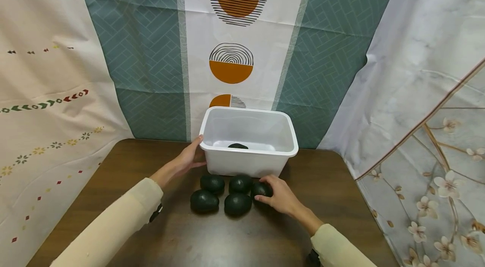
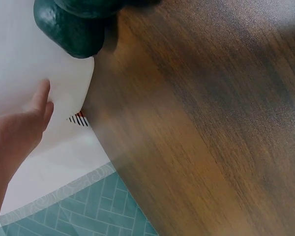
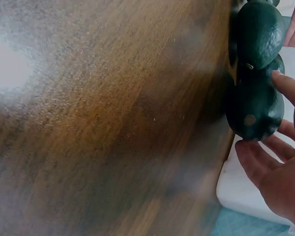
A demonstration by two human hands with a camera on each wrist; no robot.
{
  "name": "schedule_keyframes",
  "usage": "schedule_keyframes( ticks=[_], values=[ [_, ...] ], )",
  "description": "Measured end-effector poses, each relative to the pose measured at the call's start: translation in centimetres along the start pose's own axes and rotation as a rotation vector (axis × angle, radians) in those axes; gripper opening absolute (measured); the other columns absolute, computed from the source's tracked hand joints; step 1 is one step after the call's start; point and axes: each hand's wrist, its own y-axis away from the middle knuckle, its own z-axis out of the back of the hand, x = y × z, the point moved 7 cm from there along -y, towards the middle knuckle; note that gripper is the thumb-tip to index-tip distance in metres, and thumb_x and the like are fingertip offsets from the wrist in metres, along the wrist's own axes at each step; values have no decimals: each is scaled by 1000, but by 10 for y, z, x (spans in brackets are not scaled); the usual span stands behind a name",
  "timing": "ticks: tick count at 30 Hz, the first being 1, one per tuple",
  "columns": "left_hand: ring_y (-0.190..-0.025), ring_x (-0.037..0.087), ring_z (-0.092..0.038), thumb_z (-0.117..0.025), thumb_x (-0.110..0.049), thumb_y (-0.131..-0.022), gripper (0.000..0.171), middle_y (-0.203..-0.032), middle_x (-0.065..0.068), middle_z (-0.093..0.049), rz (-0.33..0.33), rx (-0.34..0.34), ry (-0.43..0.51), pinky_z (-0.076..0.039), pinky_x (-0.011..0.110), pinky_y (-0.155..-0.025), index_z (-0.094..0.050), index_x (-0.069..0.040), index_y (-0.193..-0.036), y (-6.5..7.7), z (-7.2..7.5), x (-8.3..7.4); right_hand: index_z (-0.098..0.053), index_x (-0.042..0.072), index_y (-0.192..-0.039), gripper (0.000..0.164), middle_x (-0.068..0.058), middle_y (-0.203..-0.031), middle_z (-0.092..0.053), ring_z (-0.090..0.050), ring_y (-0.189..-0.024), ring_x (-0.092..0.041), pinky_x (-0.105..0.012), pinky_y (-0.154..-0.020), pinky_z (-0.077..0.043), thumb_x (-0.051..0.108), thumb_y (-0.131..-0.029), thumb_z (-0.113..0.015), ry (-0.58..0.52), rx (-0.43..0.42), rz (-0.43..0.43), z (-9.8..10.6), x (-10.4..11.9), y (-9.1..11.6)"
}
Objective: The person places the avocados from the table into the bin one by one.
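Several dark green avocados lie in front of a white plastic bin (image 1: 246, 161). My right hand (image 1: 279, 195) is at the rightmost avocado (image 1: 264, 190), its thumb and fingers curved round opposite sides. In the right wrist view, this avocado (image 3: 255, 110) sits between thumb and fingertips. My left hand (image 1: 185, 158) touches the bin's left end, one fingertip up at the rim. Its fingers look fairly straight against the white wall in the left wrist view. One more avocado (image 1: 238, 146) is inside the bin, partly hidden by the front wall.
The bin stands at the back of a brown wooden table (image 1: 212, 239). Close behind it hangs a patterned curtain (image 1: 151, 102). Other avocados, such as the front left one (image 1: 204, 201) and the front middle one (image 1: 237, 204), sit close together left of the right hand.
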Motion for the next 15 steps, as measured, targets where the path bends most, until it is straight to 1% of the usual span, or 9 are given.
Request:
schedule_keyframes(
  ticks=[3,7,12,15],
  values=[
    [-147,44,-17,-32,-64,-101,80,-164,16,-2,1,-1,6,-35,62,-110,-9,-14,-159,-1,0,0,-64,11,-119,50,1,-114,-63,-60,-105,-16,-40,-89,-53,37,-81,-83,36,13,21,-3,1,-1],
    [-147,44,-17,-32,-64,-101,80,-164,16,-4,3,0,8,-36,62,-110,-9,-14,-159,-1,0,0,-63,11,-120,48,0,-113,-62,-60,-103,-18,-40,-88,-53,32,-81,-83,35,48,21,-3,3,-3],
    [-147,44,-17,-32,-64,-101,81,-164,15,-4,0,3,15,-36,62,-110,-9,-14,-159,0,0,0,-61,8,-125,52,-4,-121,-62,-59,-110,-21,-43,-91,-52,30,-83,-82,31,120,33,-2,2,-4],
    [-147,44,-16,-32,-65,-101,81,-164,15,-4,1,7,14,-35,62,-110,-8,-14,-159,-1,0,1,-60,6,-127,56,-7,-124,-62,-59,-114,-24,-45,-95,-51,30,-82,-83,26,144,36,0,0,-4]
  ],
)
